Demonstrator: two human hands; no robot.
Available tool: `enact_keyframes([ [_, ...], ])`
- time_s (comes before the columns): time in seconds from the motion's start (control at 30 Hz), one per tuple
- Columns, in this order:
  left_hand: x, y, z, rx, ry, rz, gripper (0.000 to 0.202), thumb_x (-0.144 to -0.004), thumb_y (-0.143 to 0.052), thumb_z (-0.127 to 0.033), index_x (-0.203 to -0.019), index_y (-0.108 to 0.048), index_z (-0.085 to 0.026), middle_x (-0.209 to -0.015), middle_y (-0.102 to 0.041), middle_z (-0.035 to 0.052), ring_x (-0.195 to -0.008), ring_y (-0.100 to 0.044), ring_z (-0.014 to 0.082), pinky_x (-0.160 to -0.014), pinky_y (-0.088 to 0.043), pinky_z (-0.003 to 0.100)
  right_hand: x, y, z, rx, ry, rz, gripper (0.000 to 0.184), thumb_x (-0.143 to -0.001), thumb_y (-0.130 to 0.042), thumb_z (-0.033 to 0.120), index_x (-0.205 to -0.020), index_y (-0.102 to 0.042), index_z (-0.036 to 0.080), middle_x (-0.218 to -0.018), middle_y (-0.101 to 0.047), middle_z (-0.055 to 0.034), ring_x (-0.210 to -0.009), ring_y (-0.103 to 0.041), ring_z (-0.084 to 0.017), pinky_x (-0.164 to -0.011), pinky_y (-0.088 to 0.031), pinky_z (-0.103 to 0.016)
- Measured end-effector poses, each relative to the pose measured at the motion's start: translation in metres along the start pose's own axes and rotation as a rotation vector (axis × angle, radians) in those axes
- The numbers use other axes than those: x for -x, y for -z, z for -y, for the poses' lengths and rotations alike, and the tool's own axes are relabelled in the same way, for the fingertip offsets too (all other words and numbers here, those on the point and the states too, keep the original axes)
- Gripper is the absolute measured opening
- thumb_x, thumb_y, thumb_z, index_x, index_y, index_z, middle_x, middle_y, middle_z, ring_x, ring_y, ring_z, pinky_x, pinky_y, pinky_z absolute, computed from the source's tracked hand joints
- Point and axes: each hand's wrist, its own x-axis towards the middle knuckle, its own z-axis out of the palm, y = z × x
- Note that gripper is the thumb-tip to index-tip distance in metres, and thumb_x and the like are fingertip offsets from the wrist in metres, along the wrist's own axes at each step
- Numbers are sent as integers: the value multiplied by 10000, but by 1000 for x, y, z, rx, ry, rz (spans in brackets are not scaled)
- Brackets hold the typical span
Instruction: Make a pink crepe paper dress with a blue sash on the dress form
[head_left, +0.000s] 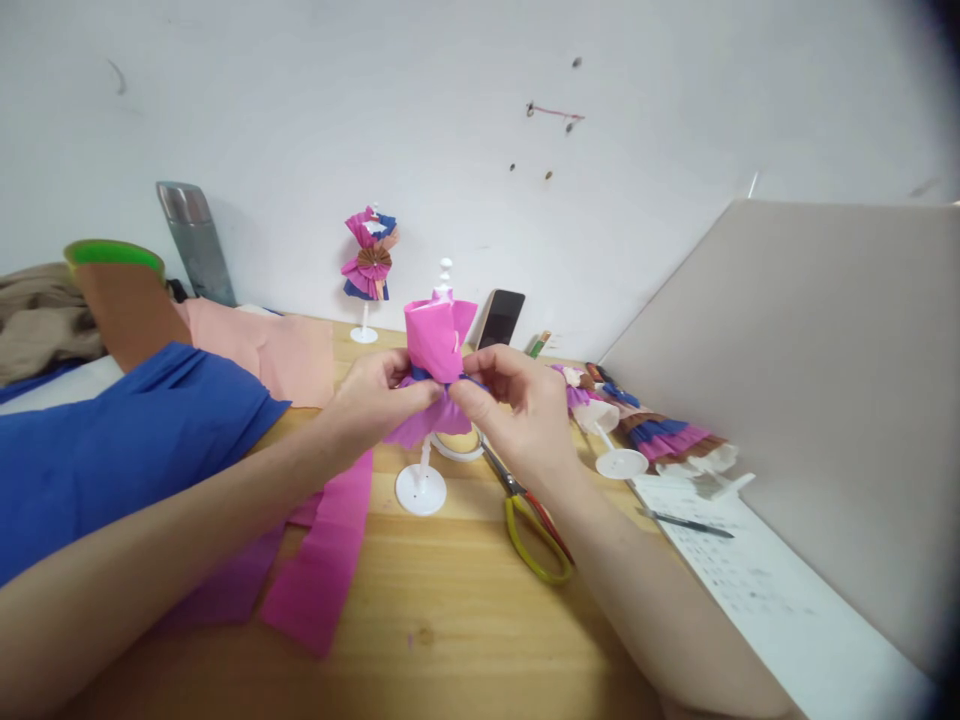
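Note:
A small white mannequin stand (421,488) rises from the wooden table (465,620), dressed in a pink crepe-paper dress (439,340) with a blue band at the waist. My left hand (375,395) pinches the dress at the waist from the left, fingers closed on the paper. From the right, my right hand (514,405) pinches the same waistband, fingers pressed together on it. A pink ruffled skirt spreads below both hands.
Yellow-handled scissors (536,530) lie right of the stand. Pink crepe strips (322,560), blue paper (127,440) and peach paper (277,355) lie to the left. Another dressed mannequin (369,265) stands by the wall, beside a phone (501,318). Finished paper dolls (652,435), a pen (686,522) and a grey board (810,400) are at right.

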Motion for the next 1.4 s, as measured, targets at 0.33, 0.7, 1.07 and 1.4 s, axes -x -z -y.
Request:
enact_keyframes([
  [0.33,0,-2,2,-8,-3,28,360,-612,-668,-386,-878,-666,-143,-814,-685,47,-863,-670,266,-826,-525,416,5,-6,-4,321,333,-171,158,-822,-571,155,-680,-517,197,-646,-525,28,-560,-483,-106,-534,-404,-251],
  [0.7,2,-1,-1,-33,33,42,339,-619,-658,-388,-856,-653,-146,-798,-669,45,-812,-661,248,-760,-525,395,0,-5,-7,185,223,-168,147,-772,-560,144,-647,-502,195,-619,-503,39,-567,-470,-104,-523,-379,-243],
  [1.07,2,-3,0,-50,27,28,330,-651,-673,-383,-872,-665,-139,-800,-690,50,-802,-664,230,-724,-527,345,2,-5,-2,232,251,-137,191,-817,-574,194,-666,-459,212,-670,-474,25,-603,-454,-119,-558,-385,-266],
  [1.4,1,0,1,-17,25,41,300,-640,-688,-367,-835,-653,-142,-746,-643,23,-704,-618,184,-660,-486,314,-3,0,-11,-61,103,-13,94,-793,-577,179,-708,-540,193,-708,-508,19,-648,-473,-119,-559,-376,-256],
])
